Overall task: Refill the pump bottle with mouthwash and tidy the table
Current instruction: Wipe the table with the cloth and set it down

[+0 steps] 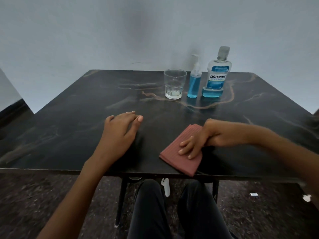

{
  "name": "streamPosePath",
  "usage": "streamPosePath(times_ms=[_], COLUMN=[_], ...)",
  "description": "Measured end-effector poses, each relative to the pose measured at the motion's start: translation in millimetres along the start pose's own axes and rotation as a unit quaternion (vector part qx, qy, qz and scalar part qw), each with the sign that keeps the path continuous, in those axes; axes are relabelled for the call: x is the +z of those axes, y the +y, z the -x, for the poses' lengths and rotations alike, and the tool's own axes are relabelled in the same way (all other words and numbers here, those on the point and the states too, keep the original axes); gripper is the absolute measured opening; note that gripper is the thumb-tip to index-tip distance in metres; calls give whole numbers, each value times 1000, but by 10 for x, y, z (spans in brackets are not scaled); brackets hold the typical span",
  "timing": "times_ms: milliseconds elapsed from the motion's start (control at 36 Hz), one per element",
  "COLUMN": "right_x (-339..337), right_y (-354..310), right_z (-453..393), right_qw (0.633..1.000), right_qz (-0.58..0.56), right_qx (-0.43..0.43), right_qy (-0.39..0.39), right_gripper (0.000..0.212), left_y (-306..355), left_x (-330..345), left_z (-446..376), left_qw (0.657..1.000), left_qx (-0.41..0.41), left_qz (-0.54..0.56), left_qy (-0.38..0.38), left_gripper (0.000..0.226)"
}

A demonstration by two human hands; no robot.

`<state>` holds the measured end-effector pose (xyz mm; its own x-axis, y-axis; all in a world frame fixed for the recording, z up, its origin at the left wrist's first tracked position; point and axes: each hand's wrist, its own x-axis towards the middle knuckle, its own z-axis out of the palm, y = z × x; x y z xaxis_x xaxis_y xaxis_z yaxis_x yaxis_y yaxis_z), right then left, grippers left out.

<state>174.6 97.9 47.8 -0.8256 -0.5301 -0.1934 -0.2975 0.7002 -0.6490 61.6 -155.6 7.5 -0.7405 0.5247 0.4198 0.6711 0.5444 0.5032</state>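
Observation:
A slim pump bottle (194, 83) holding blue liquid stands at the far right of the dark marbled table (86, 104). Right of it is a capped Listerine mouthwash bottle (217, 75) with a little blue liquid at its bottom. Left of the pump bottle stands a clear drinking glass (174, 83). A folded reddish cloth (181, 150) lies at the near edge, and my right hand (196, 144) presses on it with straight fingers. My left hand (120, 131) rests flat on the table, holding nothing.
A pale wall rises right behind the table. My dark-trousered legs and the table's black legs show below the near edge, above a speckled dark floor. A small white object hangs under the table edge (165, 186).

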Motion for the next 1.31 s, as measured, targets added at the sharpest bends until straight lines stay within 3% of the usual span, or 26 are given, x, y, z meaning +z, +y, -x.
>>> streamPosePath(times_ms=[111,194,306,389,472,583,639,722,833,917,1000,1306], right_x=[-309,-495,-672,-718,-726,-627,-525,-384,-365,-369,-319,-206], right_y=[89,143,226,165,74,-67,-102,-65,106,306,449,509], right_z=[222,256,16,-317,-712,-1293,-1568,-1804,-1671,-1446,-1305,-1418], right_qw=[995,976,895,853,847,867,878,899,919,935,947,924], right_qz=[-53,-137,-380,-444,-393,-109,-11,39,162,227,242,301], right_qx=[67,90,114,140,173,202,205,235,214,198,160,176], right_qy=[41,144,206,235,313,442,433,367,288,189,136,155], right_gripper=[47,52,49,42,40,33,24,30,31,44,53,50], left_y=[14,28,5,-84,-156,-226,-243,-282,-342,-338,-310,-399], left_x=[14,18,0,19,34,41,44,51,78,130,203,317], left_z=[-90,-205,-436,-616,-736,-797,-812,-806,-770,-780,-821,-928], left_qw=[1000,1000,999,998,996,996,997,999,998,993,978,918], left_qx=[7,6,-12,-31,-49,-57,-59,-41,10,27,47,94], left_qz=[24,29,37,32,28,17,5,-14,-41,-89,-164,-335], left_qy=[-8,3,24,48,66,61,41,6,-39,-75,-123,-191], left_gripper=[49,49,52,41,36,33,32,34,38,41,44,44])
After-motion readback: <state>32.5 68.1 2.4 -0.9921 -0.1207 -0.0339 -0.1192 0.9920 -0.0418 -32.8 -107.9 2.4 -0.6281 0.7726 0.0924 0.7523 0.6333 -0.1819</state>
